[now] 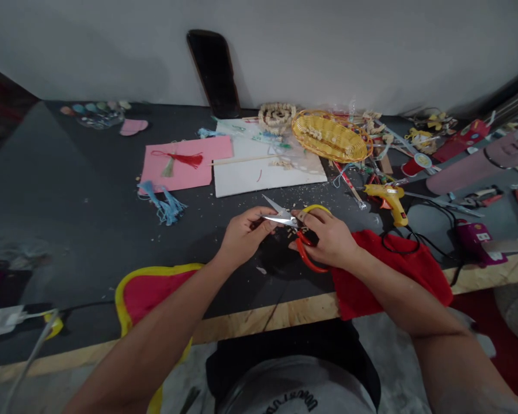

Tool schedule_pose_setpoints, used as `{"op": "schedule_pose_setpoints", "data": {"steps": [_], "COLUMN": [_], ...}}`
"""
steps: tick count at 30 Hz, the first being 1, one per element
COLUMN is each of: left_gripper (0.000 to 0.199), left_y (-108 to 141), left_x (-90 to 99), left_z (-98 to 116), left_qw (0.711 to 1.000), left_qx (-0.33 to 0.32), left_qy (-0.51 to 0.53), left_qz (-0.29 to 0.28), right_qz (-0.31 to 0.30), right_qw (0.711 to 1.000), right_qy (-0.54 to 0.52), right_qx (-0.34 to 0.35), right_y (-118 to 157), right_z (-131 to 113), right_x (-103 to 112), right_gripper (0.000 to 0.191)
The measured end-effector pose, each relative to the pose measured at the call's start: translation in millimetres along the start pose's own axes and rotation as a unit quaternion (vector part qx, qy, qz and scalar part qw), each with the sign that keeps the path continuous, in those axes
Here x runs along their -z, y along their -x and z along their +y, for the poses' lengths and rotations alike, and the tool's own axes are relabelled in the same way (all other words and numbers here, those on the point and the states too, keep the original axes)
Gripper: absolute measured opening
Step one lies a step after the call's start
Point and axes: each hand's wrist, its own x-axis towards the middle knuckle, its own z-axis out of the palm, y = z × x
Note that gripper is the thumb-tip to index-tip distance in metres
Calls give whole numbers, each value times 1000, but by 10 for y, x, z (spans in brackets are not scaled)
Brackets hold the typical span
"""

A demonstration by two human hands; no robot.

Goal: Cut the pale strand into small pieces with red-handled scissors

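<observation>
In the middle of the head view my right hand (326, 236) is closed on a pair of scissors (287, 220), its fingers in the loops. One handle is yellow, the other red, and the blades are apart, pointing left. My left hand (248, 230) is closed in a pinch right at the blades. Whatever sits in that pinch is too small and too hidden to name. Small pale scraps lie on the dark table under the scissors. Beyond my hands are a white board (237, 178) and pink paper (155, 164) with a red tassel (190, 159) on it.
A yellow wicker basket (332, 138) holds small pale pieces. Right of it are a yellow glue gun (388, 201), cables and a pink flask (479, 164). Red cloth (349, 287) overhangs the front edge. A phone (213, 72) leans on the wall; blue tassels (164, 204) lie left.
</observation>
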Motion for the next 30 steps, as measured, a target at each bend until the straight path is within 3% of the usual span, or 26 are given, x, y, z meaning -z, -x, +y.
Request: {"op": "schedule_pose_setpoints", "data": {"steps": [4,11,24,30], "left_gripper": [14,10,11,11], "left_y": [-3,12,28,27], "left_x": [6,11,-4,22], "left_z": [29,136,82,102], "left_qw": [1000,998,998,997], "left_qx": [-1,-20,-15,-19], "left_qy": [-26,-44,-26,-68], "left_qz": [5,-50,-48,-35], "right_qz": [-10,-28,-28,-23], "right_qw": [1000,999,999,999], "right_qy": [11,29,31,46], "right_qx": [-4,29,11,16], "right_y": [-1,-11,35,7], "right_z": [-19,-28,-75,-79], "right_x": [10,28,22,38], "right_gripper": [59,67,63,63]}}
